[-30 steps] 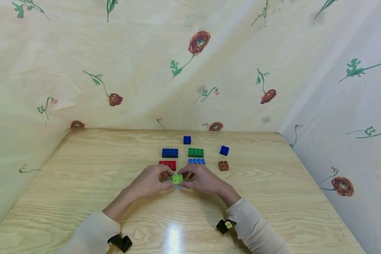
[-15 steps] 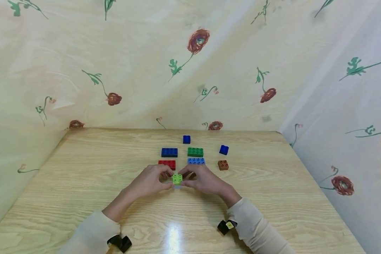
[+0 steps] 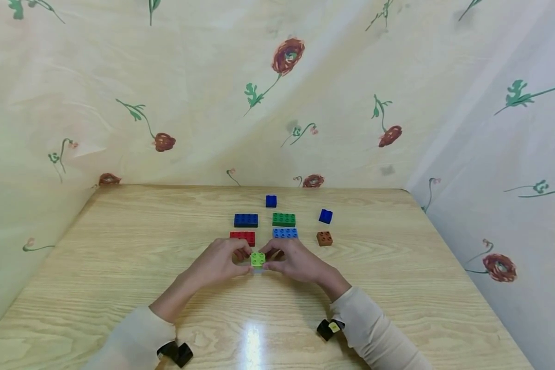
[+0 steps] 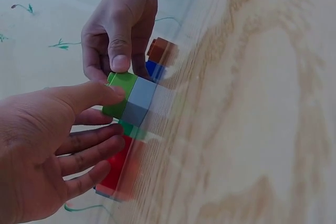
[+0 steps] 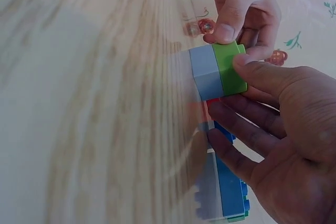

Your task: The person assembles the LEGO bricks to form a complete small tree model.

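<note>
A lime green two-by-two toy brick (image 3: 257, 258) sits on top of a pale grey-blue brick (image 4: 139, 102), the two flush together and standing upright on the table. My left hand (image 3: 219, 259) pinches the green brick from the left, thumb on its near side. From the right, my right hand (image 3: 296, 261) pinches the same brick between thumb and fingers. Both thumbs show on the green brick in the wrist views, while the lower brick is left uncovered. Right behind the hands lie a red brick (image 3: 242, 237) and a light blue brick (image 3: 284, 233), both partly hidden.
Farther back on the wooden table (image 3: 143, 226) lie a dark blue long brick (image 3: 246, 220), a green long brick (image 3: 284, 220) and a small blue brick (image 3: 271, 201). To the right are another blue brick (image 3: 326, 216) and a brown brick (image 3: 324, 238). Flowered cloth (image 3: 203, 103) hangs behind.
Both hands keep their grip on the green brick, and the bricks stay in place. The head view has tipped slightly, so the whole scene sits a little higher in it.
</note>
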The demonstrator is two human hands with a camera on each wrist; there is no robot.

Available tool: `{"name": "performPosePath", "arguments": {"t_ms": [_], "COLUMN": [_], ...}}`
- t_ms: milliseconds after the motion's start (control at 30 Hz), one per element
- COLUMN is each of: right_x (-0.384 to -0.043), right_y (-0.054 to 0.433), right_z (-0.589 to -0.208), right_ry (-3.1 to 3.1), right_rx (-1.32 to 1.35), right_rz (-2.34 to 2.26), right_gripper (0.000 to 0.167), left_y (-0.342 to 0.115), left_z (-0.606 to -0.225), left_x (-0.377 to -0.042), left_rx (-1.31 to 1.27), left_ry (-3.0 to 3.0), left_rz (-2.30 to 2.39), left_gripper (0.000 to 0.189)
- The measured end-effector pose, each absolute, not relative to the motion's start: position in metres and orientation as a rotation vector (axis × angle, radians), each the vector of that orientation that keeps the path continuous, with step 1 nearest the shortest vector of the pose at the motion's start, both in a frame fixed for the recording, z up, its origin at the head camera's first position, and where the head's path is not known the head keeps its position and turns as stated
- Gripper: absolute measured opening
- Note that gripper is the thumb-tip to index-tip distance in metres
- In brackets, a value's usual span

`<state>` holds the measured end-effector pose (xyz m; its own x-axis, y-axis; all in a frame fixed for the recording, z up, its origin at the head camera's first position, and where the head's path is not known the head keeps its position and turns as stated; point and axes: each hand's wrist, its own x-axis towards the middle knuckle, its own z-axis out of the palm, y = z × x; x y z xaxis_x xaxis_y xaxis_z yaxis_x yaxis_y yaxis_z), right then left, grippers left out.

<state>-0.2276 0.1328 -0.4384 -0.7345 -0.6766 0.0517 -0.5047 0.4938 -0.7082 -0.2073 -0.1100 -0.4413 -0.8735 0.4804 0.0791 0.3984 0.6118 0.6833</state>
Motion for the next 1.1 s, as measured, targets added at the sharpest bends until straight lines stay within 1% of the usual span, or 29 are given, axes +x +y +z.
{"name": "performPosePath", "arguments": {"t_ms": [300, 500, 633, 767, 867, 1100], "right_x": [-0.225, -0.224, -0.229, -0.238, -0.244, -0.254], "right_y": [0.134, 0.147, 0.165, 0.188, 0.206, 0.245], "right_z": [-0.436, -0.428, -0.421, -0.414, -0.411, -0.41], "right_ry": [2.538, 2.577, 2.65, 2.737, 2.8, 2.881], "right_rx": [-1.026, -1.012, -1.02, -1.001, -0.929, -0.772], "right_rz": [-0.994, -0.96, -0.987, -1.043, -1.085, -1.141], "right_gripper": [0.032, 0.034, 0.034, 0.03, 0.027, 0.028], "left_y": [-0.108, -0.107, -0.107, -0.108, -0.108, -0.106], "left_z": [-0.445, -0.447, -0.449, -0.449, -0.449, -0.449], "left_x": [-0.207, -0.209, -0.21, -0.21, -0.21, -0.209], "left_rx": [0.712, 0.675, 0.663, 0.653, 0.651, 0.618], "left_ry": [2.672, 2.665, 2.657, 2.648, 2.642, 2.635], "left_rz": [1.165, 1.172, 1.183, 1.197, 1.198, 1.195], "left_gripper": [0.021, 0.024, 0.026, 0.027, 0.027, 0.027]}}
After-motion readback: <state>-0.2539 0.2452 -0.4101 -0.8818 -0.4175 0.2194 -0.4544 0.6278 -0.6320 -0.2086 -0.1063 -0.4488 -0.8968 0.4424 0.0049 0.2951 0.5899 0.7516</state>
